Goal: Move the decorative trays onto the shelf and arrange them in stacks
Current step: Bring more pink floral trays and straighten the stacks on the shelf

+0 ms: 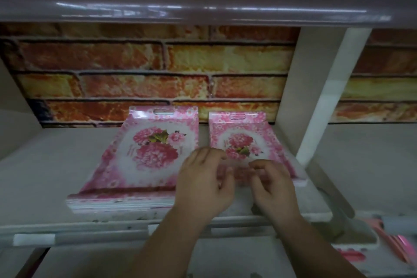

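Note:
Two stacks of pink floral trays lie on the white shelf (pixel 56 165). The larger stack (pixel 144 160) sits left of centre, and its layered front edges show near the shelf's front. The smaller stack (pixel 243 142) sits to its right, close to the white upright. My left hand (pixel 203 183) hovers over the gap between the stacks, fingers curled and apart. Over the near end of the smaller stack is my right hand (pixel 273 187), also with curled, parted fingers. Neither hand grips a tray. The hands hide the smaller stack's front edge.
A brick-pattern wall (pixel 146 70) backs the shelf. Another shelf board (pixel 203 0) runs close overhead. A white upright (pixel 316 97) bounds the bay on the right. Pink items (pixel 392 246) lie lower right, below shelf level. The shelf's left part is bare.

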The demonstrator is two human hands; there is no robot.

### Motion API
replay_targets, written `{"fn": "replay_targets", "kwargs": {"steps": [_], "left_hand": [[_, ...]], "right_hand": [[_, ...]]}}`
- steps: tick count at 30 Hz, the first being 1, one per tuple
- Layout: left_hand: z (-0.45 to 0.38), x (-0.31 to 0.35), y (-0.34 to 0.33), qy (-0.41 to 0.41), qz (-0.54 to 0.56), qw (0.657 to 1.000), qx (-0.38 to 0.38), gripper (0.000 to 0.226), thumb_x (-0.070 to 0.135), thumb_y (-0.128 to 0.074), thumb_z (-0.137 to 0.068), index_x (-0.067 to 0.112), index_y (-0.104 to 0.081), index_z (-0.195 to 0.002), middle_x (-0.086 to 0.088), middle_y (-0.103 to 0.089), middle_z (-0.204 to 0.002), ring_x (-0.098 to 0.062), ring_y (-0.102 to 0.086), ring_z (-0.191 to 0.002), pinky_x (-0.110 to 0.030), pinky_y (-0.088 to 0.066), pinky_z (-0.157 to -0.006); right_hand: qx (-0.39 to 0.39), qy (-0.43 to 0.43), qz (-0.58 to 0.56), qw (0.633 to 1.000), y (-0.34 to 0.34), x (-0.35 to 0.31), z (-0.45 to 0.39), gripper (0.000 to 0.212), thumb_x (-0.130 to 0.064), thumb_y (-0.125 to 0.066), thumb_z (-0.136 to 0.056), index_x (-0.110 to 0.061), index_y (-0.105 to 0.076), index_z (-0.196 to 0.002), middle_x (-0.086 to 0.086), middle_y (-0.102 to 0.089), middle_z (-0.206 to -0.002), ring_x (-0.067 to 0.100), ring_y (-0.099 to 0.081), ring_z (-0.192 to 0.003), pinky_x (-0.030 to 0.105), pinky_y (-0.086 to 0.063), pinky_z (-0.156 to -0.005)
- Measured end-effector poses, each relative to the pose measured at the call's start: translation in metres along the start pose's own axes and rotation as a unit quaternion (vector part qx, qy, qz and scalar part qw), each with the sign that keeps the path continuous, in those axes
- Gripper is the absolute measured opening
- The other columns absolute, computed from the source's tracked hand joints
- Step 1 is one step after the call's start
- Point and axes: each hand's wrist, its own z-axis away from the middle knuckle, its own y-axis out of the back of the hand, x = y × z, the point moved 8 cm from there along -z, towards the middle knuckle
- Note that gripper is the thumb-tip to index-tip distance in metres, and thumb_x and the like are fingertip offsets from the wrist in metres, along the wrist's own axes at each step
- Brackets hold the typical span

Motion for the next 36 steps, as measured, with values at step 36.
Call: {"fn": "replay_targets", "kwargs": {"steps": [36], "left_hand": [[-0.017, 0.011, -0.122, 0.068, -0.156, 0.983, -0.065, 0.036, 0.039, -0.051, -0.093, 0.018, -0.065, -0.067, -0.003, -0.066, -0.063, -0.032, -0.064, -0.06, -0.031, -0.045, -0.057]], "right_hand": [[0.06, 0.106, 0.234, 0.965, 0.027, 0.059, -0.036, 0.033, -0.045, -0.057, -0.083, -0.023, -0.061, -0.058, -0.002, -0.06, -0.058, 0.024, -0.056, -0.053, 0.025, -0.028, -0.059]]}}
